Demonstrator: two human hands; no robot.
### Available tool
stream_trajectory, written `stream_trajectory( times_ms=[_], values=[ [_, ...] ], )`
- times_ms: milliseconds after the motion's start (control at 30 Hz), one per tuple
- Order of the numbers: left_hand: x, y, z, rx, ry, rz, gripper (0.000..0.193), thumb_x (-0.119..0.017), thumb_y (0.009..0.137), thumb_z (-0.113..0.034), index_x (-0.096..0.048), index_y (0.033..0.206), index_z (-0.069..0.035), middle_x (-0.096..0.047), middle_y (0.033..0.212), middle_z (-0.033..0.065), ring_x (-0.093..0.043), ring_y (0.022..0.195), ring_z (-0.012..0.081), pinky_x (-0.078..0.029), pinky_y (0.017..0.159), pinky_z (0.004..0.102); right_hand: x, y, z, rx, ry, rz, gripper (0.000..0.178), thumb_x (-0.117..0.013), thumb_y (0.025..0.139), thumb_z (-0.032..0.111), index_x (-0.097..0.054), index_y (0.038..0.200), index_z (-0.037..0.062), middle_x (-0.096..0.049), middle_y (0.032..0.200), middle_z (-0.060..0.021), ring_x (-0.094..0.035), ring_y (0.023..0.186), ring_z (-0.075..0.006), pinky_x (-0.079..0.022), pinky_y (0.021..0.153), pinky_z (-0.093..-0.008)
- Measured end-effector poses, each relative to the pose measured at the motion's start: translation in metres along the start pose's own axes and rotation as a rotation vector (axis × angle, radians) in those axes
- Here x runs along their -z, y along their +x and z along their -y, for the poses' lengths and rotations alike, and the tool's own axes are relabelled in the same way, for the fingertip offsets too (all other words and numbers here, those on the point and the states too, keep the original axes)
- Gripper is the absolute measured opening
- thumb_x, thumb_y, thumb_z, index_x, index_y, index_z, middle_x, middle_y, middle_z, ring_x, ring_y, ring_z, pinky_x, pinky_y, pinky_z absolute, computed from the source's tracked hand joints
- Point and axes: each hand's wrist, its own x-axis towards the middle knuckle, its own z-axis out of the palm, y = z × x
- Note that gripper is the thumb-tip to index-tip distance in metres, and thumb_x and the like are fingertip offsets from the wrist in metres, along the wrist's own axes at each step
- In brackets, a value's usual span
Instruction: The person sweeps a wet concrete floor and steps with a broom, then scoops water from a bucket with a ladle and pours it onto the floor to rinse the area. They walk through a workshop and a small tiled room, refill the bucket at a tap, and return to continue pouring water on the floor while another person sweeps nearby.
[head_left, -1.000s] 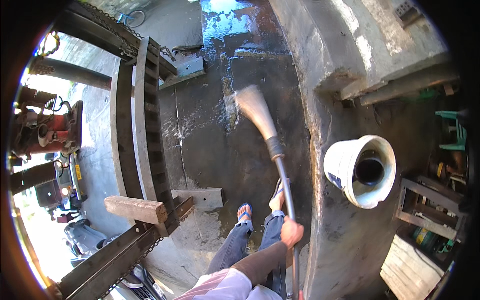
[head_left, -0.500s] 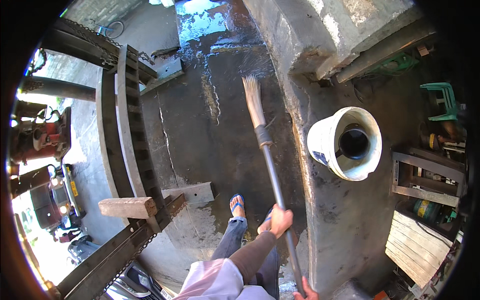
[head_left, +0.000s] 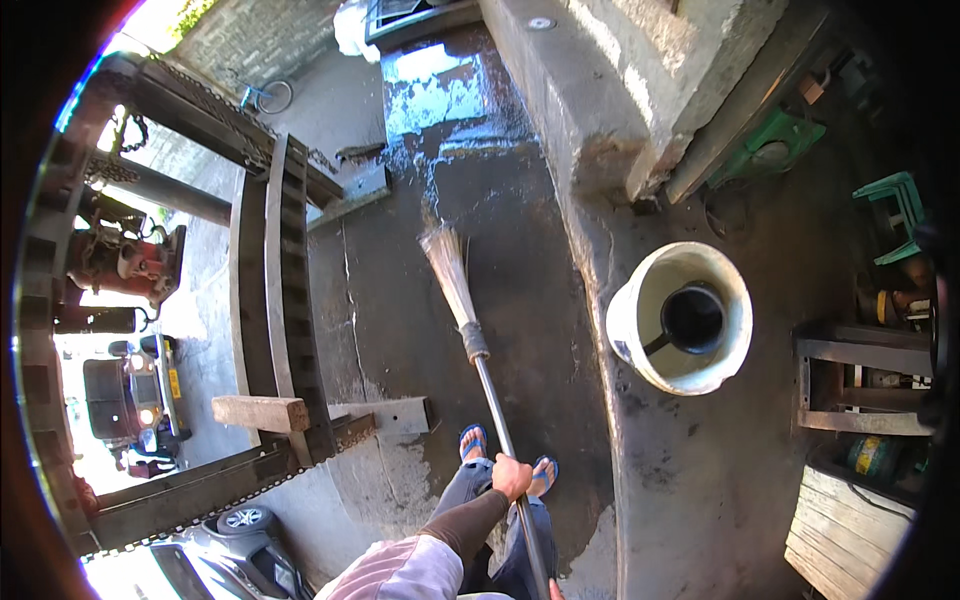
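A long-handled stick broom (head_left: 453,280) reaches forward from me, its pale bristles spread on the wet concrete floor. My left hand (head_left: 511,477) is wrapped round the middle of its metal handle. At the lower edge, my right hand (head_left: 556,591) shows only in small part, against the handle's near end. Dark binding joins the bristles to the handle. To the right of the broom, a white bucket (head_left: 622,322) stands on the raised concrete, holding a black dipper (head_left: 693,318).
A steel frame (head_left: 282,290) with chains rises on the left, with a reddish block (head_left: 260,413) lying on it. A concrete ledge (head_left: 590,300) runs along the right of the wet floor. Farther right are a green stool (head_left: 890,215) and a wooden board (head_left: 845,530).
The broom head has swung left and nearer to me, and my left hand has moved left and down with the handle. My right hand has mostly slipped below the view. My right foot has stepped.
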Motion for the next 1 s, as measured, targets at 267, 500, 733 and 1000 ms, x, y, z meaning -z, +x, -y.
stream_trajectory(
  times_ms=[267, 500, 733, 1000],
  values=[
    [-0.018, 0.090, -0.169, -0.297, -0.192, -0.010, 0.039, -0.060, 0.082, -0.014, -0.051, 0.109, 0.012, -0.067, 0.103, 0.0364, -0.068, 0.103, 0.0485, -0.057, 0.088, 0.0506, 0.053, 0.111, 0.053, 0.163, 0.217, -0.094, 0.064, -0.066, 0.097, 0.016, -0.041, 0.154, 0.0012, -0.069, 0.123, -0.0225, -0.067, 0.102, -0.0244, -0.053, 0.089, -0.0335],
    [0.128, 0.148, -0.208, -0.099, -0.091, -0.090, 0.048, -0.061, 0.084, -0.016, -0.050, 0.122, 0.011, -0.067, 0.115, 0.0323, -0.067, 0.110, 0.0451, -0.055, 0.095, 0.0485, 0.015, 0.184, 0.186, 0.118, 0.277, -0.086, 0.056, -0.066, 0.095, 0.016, -0.051, 0.147, 0.0033, -0.061, 0.139, -0.0227, -0.057, 0.131, -0.0341, -0.045, 0.107, -0.0389],
    [0.192, 0.245, -0.314, -0.294, -0.086, 0.078, 0.043, -0.058, 0.085, -0.017, -0.049, 0.118, 0.010, -0.066, 0.109, 0.0369, -0.066, 0.105, 0.0510, -0.053, 0.095, 0.0510, 0.015, 0.264, 0.307, 0.145, 0.289, -0.108, 0.063, -0.066, 0.097, 0.015, -0.042, 0.155, 0.0062, -0.071, 0.119, -0.0173, -0.069, 0.106, -0.0242, -0.053, 0.092, -0.0347],
    [0.290, 0.279, -0.299, -0.117, -0.008, -0.084, 0.052, -0.059, 0.096, -0.037, -0.052, 0.123, 0.007, -0.071, 0.102, 0.0254, -0.070, 0.099, 0.0438, -0.053, 0.089, 0.0532, -0.004, 0.275, 0.385, 0.215, -0.006, -0.231, 0.062, -0.067, 0.096, 0.025, -0.046, 0.153, 0.0125, -0.065, 0.129, -0.0272, -0.064, 0.119, -0.0404, -0.051, 0.098, -0.0428]
  ],
)
